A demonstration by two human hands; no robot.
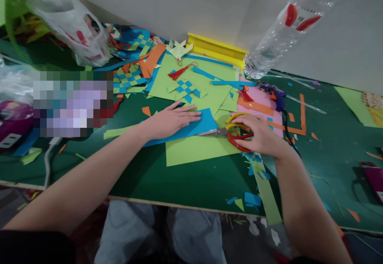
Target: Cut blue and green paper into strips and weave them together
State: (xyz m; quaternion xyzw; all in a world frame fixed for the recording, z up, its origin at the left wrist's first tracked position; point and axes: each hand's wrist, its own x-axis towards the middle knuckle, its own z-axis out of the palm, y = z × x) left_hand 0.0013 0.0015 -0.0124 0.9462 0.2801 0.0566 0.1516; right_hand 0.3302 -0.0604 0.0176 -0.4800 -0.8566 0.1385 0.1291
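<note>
You wear a plain black cloth sleeve (32, 248) on your left arm, ending short of the bare forearm (101, 176); only a dark sliver of the right sleeve (305, 260) shows. Pale blue-grey, softly creased cloth trousers (124, 232) cover your legs. Your left hand (172, 122) and right hand (263, 135) are ungloved.

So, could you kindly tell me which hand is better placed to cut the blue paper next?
Probably the right hand: it holds the scissors, with their blades at the edge of the blue paper. The left hand rests on that paper.
</note>
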